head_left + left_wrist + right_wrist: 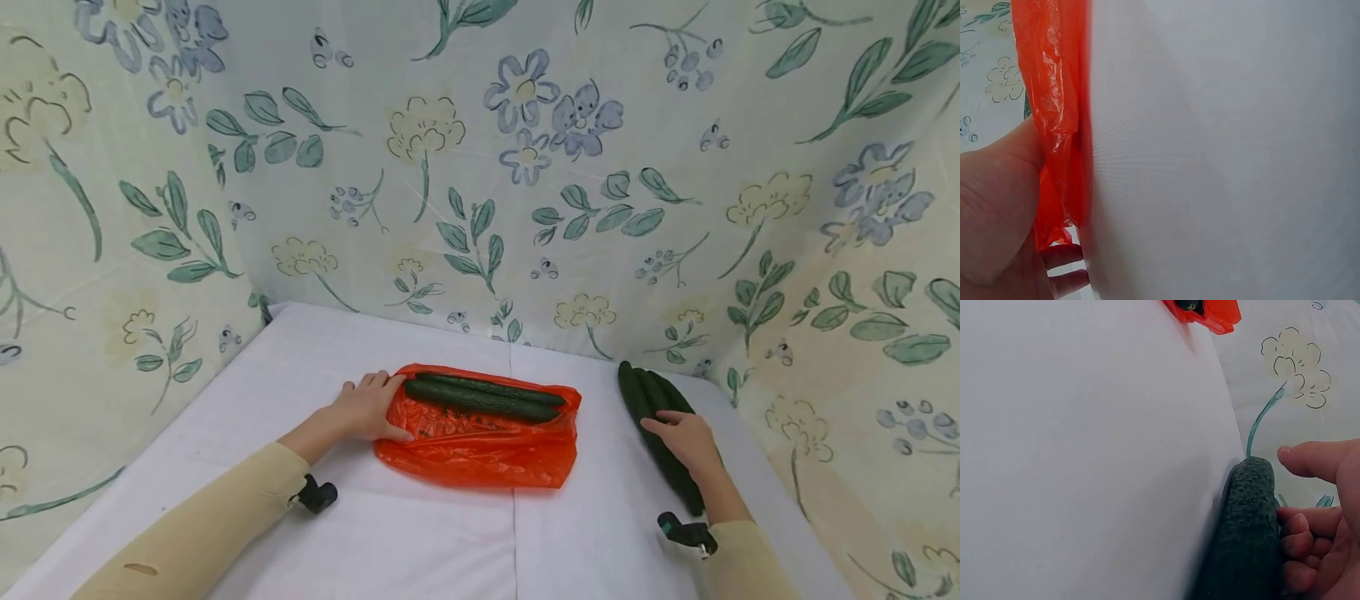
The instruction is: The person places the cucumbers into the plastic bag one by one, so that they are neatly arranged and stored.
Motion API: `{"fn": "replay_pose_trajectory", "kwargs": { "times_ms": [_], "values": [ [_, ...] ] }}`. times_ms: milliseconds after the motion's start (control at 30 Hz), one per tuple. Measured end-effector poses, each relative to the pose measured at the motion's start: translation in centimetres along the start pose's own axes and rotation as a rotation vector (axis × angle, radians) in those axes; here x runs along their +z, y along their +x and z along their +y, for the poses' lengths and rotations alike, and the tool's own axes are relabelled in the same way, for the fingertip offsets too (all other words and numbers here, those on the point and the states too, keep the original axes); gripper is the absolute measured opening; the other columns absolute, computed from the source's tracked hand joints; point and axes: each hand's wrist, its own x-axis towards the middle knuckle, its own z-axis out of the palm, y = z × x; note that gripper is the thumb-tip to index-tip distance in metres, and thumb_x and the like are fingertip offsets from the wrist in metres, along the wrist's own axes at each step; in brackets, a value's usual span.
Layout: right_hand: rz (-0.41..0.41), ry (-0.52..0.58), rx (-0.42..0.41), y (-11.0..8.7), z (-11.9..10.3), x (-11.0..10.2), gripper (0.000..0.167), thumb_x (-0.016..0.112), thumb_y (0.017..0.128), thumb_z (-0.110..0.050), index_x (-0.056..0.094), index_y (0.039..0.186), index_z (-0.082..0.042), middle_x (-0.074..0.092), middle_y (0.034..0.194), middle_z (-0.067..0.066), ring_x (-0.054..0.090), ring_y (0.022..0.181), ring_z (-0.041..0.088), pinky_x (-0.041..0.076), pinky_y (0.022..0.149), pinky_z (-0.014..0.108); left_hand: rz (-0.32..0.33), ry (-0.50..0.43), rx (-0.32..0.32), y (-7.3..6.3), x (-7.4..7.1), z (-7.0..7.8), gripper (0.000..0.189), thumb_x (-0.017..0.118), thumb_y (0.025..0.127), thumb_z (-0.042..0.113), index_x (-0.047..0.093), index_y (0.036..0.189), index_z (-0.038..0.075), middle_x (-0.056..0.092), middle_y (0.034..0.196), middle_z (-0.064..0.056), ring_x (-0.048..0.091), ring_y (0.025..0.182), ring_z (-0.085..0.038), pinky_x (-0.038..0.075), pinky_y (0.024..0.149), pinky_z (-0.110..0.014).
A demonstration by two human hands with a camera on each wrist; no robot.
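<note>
A red plastic bag (pixel 480 460) lies in the middle of the white table, its top side spread back over two dark green cucumbers (pixel 480 400). My left hand (pixel 371 407) grips the bag's left end; the left wrist view shows the thumb against the crinkled red plastic (pixel 1054 100), with some fingertips below. Over on the right, my right hand (pixel 686 440) is at a group of several cucumbers (pixel 663 458). In the right wrist view its loosely bent fingers are beside the nearest cucumber (pixel 1244 531), while the thumb is raised apart from it.
The white-covered table (pixel 420 533) ends at a flower-patterned cloth wall (pixel 450 192), with similar cloth on both sides. Small black wrist devices sit at the left (pixel 317 494) and right (pixel 684 532) sleeves.
</note>
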Motion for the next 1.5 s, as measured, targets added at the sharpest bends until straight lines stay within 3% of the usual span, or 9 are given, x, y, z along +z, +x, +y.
{"fn": "replay_pose_trajectory", "kwargs": {
  "times_ms": [333, 600, 800, 867, 933, 1067, 1167, 1333, 1500],
  "values": [
    [-0.020, -0.029, -0.002, 0.0, -0.5, 0.4, 0.062, 0.062, 0.098, -0.038, 0.053, 0.138, 0.009, 0.044, 0.146, 0.036, 0.042, 0.132, 0.055, 0.044, 0.101, 0.062, -0.002, 0.010, 0.013, 0.1, 0.1, -0.1, 0.118, 0.075, 0.067, 0.078, 0.033, 0.156, 0.013, 0.045, 0.143, -0.018, 0.041, 0.134, -0.039, 0.039, 0.101, -0.065],
    [-0.006, -0.039, -0.045, -0.2, -0.6, 0.6, 0.050, 0.059, 0.099, -0.025, 0.054, 0.137, 0.007, 0.052, 0.136, 0.035, 0.053, 0.121, 0.051, 0.050, 0.090, 0.058, -0.006, 0.007, 0.009, 0.1, 0.0, -0.1, 0.117, 0.075, 0.068, 0.078, 0.033, 0.156, 0.013, 0.046, 0.142, -0.017, 0.042, 0.134, -0.039, 0.039, 0.101, -0.064],
    [-0.055, 0.034, 0.035, 0.3, -0.4, 0.4, 0.060, 0.059, 0.099, -0.030, 0.047, 0.143, 0.008, 0.043, 0.145, 0.036, 0.053, 0.122, 0.049, 0.052, 0.091, 0.056, -0.007, 0.005, 0.009, -0.1, -0.1, 0.1, 0.117, 0.075, 0.067, 0.077, 0.034, 0.155, 0.012, 0.046, 0.141, -0.018, 0.042, 0.133, -0.039, 0.039, 0.101, -0.066],
    [-0.068, 0.072, 0.065, 0.4, -0.5, 0.3, 0.061, 0.060, 0.099, -0.032, 0.047, 0.143, 0.008, 0.054, 0.133, 0.034, 0.061, 0.105, 0.042, 0.055, 0.082, 0.048, -0.004, 0.005, 0.010, -0.1, -0.2, 0.1, 0.117, 0.075, 0.067, 0.077, 0.035, 0.155, 0.012, 0.046, 0.141, -0.018, 0.042, 0.133, -0.039, 0.039, 0.101, -0.066],
    [-0.078, 0.095, 0.085, 0.5, -0.6, 0.4, 0.059, 0.061, 0.098, -0.032, 0.051, 0.141, 0.007, 0.064, 0.103, 0.024, 0.061, 0.081, 0.028, 0.053, 0.071, 0.039, -0.002, 0.009, 0.010, -0.1, -0.1, 0.1, 0.117, 0.075, 0.067, 0.078, 0.035, 0.155, 0.012, 0.046, 0.141, -0.017, 0.043, 0.133, -0.039, 0.039, 0.101, -0.066],
    [-0.096, 0.100, 0.102, 0.4, -1.2, 0.5, 0.057, 0.064, 0.096, -0.032, 0.055, 0.137, 0.007, 0.057, 0.083, 0.008, 0.047, 0.061, 0.015, 0.044, 0.059, 0.031, 0.000, 0.011, 0.012, 0.0, -0.1, 0.1, 0.117, 0.075, 0.067, 0.078, 0.035, 0.155, 0.012, 0.046, 0.141, -0.017, 0.042, 0.133, -0.039, 0.039, 0.101, -0.066],
    [-0.085, 0.071, 0.075, 0.0, -1.5, 0.7, 0.055, 0.065, 0.095, -0.028, 0.055, 0.136, 0.008, 0.059, 0.101, 0.016, 0.046, 0.060, 0.016, 0.043, 0.058, 0.033, 0.001, 0.012, 0.012, 0.0, 0.0, 0.0, 0.116, 0.074, 0.068, 0.078, 0.034, 0.155, 0.013, 0.046, 0.141, -0.017, 0.042, 0.133, -0.039, 0.039, 0.102, -0.066],
    [-0.087, 0.068, 0.085, 0.0, -1.4, 1.3, 0.053, 0.067, 0.094, -0.024, 0.054, 0.138, 0.002, 0.056, 0.102, 0.019, 0.045, 0.056, 0.017, 0.041, 0.058, 0.035, 0.007, 0.016, 0.016, 0.0, 0.1, 0.0, 0.116, 0.074, 0.068, 0.078, 0.033, 0.156, 0.013, 0.046, 0.141, -0.016, 0.042, 0.134, -0.038, 0.039, 0.102, -0.064],
    [-0.076, 0.084, 0.089, 0.1, -1.2, 1.7, 0.059, 0.068, 0.094, -0.027, 0.050, 0.142, 0.002, 0.047, 0.137, 0.033, 0.057, 0.104, 0.042, 0.050, 0.087, 0.052, 0.015, 0.014, 0.020, -0.1, 0.2, -0.2, 0.117, 0.074, 0.067, 0.078, 0.034, 0.155, 0.012, 0.047, 0.141, -0.017, 0.043, 0.133, -0.039, 0.040, 0.100, -0.065]
  ]
}}
